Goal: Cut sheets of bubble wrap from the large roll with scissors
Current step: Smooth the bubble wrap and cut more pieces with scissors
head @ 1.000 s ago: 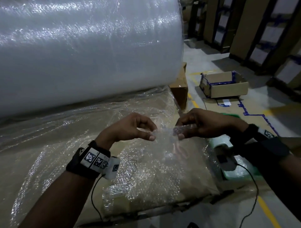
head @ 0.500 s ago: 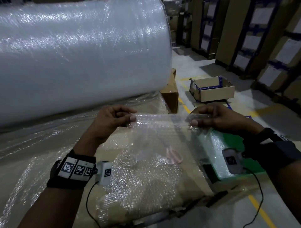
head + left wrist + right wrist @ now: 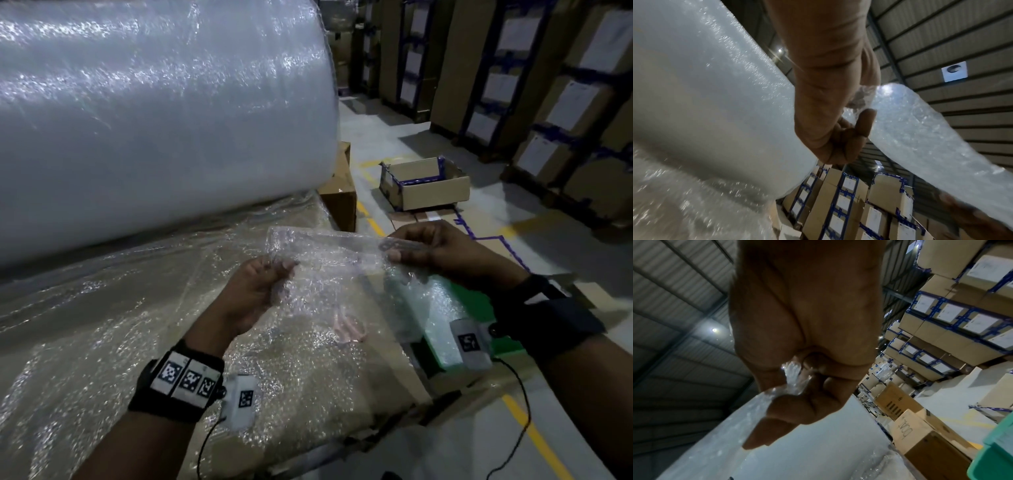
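Head view: bubble wrap sheet [image 3: 337,260] stretched btwn left grip [image 3: 255,291] & right grip [image 3: 435,248], both pinching its edges.

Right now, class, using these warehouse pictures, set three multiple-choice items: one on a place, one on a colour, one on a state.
1. Where are the scissors?
A. In the right hand
B. On the covered surface, under the held sheet
C. In the open box

2. What colour are the scissors' handles?
A. Pink
B. Blue
C. Black

3. How is the sheet held?
A. Pinched by both hands and spread between them
B. By one hand only
C. Lying loose, untouched

Answers:
1 B: the head view shows them through the sheet, lying below both hands.
2 A: the handle loops look pale pink.
3 A: the left hand pinches one end and the right hand the other, as each wrist view confirms.
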A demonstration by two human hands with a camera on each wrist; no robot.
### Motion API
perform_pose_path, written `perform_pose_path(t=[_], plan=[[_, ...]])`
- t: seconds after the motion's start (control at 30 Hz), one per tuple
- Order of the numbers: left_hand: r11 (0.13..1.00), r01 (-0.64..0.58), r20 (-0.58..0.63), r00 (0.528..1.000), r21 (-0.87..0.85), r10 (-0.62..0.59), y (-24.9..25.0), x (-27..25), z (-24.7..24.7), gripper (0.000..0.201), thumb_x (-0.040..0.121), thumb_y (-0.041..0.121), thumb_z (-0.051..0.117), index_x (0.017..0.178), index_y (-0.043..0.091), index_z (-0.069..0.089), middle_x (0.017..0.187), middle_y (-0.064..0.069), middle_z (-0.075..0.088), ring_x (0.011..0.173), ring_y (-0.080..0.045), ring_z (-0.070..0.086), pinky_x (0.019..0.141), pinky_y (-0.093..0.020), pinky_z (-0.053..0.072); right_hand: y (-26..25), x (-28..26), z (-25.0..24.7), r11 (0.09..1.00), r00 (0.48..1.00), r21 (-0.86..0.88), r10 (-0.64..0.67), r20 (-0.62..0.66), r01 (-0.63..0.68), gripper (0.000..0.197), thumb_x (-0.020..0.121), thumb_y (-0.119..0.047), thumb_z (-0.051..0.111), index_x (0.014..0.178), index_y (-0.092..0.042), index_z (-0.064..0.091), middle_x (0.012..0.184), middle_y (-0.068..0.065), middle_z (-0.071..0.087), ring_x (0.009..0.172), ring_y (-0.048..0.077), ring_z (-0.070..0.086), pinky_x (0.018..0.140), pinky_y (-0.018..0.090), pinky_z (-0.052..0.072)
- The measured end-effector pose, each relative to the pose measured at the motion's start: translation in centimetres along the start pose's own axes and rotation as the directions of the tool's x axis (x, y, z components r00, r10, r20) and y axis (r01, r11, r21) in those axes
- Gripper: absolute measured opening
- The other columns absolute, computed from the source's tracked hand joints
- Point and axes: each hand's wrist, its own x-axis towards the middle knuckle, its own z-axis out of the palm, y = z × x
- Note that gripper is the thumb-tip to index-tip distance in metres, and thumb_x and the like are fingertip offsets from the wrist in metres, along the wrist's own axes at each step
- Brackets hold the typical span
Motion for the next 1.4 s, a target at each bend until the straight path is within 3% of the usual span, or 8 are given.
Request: perform_pose_path(t=[0.23,0.37,0.53,0.67,0.77,0.97,1.2,1.4], plan=[[0.953,-0.175,0.034,0.984,0.248,0.173,4.2,-1.0,0.8,0.018,0.098,0.029,0.072,0.101,0.013,0.078,0.079,-0.001,0.068,0.070,-0.008,0.057,0.055,-0.027,0.047,0.8,-3.4,-2.1,0.992,0.989,0.038,0.124,-0.084,-0.121,0.024,0.081,-0.019,0.083,0.102,-0.011,0.077,0.095,0.024,0.077,0.074,0.031,0.072,0.056,0.030,0.057],[0.927,-0.240,0.154,0.967,0.289,0.202,5.8,-1.6,2.4,0.018,0.101,0.012,0.060,0.101,0.004,0.075,0.061,0.016,0.066,0.054,0.004,0.057,0.052,-0.011,0.043,0.7,-6.0,-3.1,0.971,0.963,-0.100,0.196,-0.187,-0.217,0.051,0.073,-0.047,0.085,0.115,-0.019,0.074,0.103,0.004,0.081,0.095,0.025,0.077,0.069,0.031,0.059],[0.849,-0.350,0.457,0.877,0.395,0.149,6.5,-0.3,5.4,0.040,0.095,0.049,0.073,0.105,0.010,0.081,0.081,-0.008,0.075,0.071,-0.012,0.063,0.062,-0.022,0.048,-1.7,-6.1,0.7,0.937,0.990,-0.326,0.095,-0.106,-0.125,0.082,0.068,-0.085,0.073,0.138,-0.045,0.059,0.134,-0.024,0.066,0.127,-0.008,0.058,0.099,0.030,0.054],[0.848,-0.361,0.573,0.815,0.387,0.085,6.7,1.5,8.0,0.044,0.090,0.044,0.078,0.103,0.002,0.077,0.093,-0.029,0.071,0.071,-0.028,0.058,0.064,-0.034,0.048,-2.2,-4.8,4.0,0.954,0.993,-0.299,-0.029,-0.116,-0.007,0.060,0.086,-0.057,0.080,0.138,-0.034,0.061,0.130,-0.013,0.068,0.121,0.003,0.065,0.095,0.030,0.055],[0.822,-0.342,0.593,0.805,0.455,0.006,7.2,3.0,8.7,0.031,0.082,0.022,0.090,0.105,0.006,0.077,0.092,-0.007,0.078,0.076,-0.019,0.067,0.068,-0.040,0.053,-1.2,-5.3,4.0,0.975,0.975,-0.218,-0.092,-0.200,0.047,0.021,0.092,-0.026,0.076,0.110,-0.015,0.076,0.093,0.010,0.077,0.081,0.021,0.077,0.065,0.034,0.060],[0.742,-0.257,0.595,0.769,0.620,-0.231,6.8,6.1,10.1,0.015,0.081,0.010,0.089,0.086,0.021,0.081,0.062,0.012,0.067,0.058,-0.003,0.060,0.061,-0.028,0.051,2.1,-7.8,-1.6,0.997,0.975,-0.068,0.006,-0.221,-0.022,0.021,0.096,-0.017,0.067,0.107,0.000,0.073,0.086,0.014,0.077,0.061,0.031,0.075,0.047,0.033,0.053],[0.963,0.044,0.347,0.928,0.267,-0.138,1.8,11.6,16.7,0.047,0.085,0.038,0.083,0.118,0.008,0.070,0.106,-0.010,0.073,0.091,-0.016,0.068,0.074,-0.041,0.061,8.4,-8.5,-11.4,0.985,0.963,0.172,0.069,-0.260,-0.024,0.028,0.098,-0.010,0.064,0.081,-0.025,0.080,0.068,-0.003,0.067,0.053,0.013,0.056,0.047,0.025,0.046],[0.918,0.397,0.271,0.882,0.014,-0.385,-6.9,12.5,26.7,0.082,0.067,0.045,0.098,0.129,0.005,0.061,0.121,-0.013,0.075,0.111,-0.037,0.073,0.078,-0.051,0.066,15.5,-7.3,-16.7,0.909,0.924,0.401,0.243,-0.296,-0.110,0.023,0.095,-0.028,0.074,0.107,-0.008,0.079,0.082,0.003,0.071,0.066,0.012,0.056,0.056,0.022,0.045]])
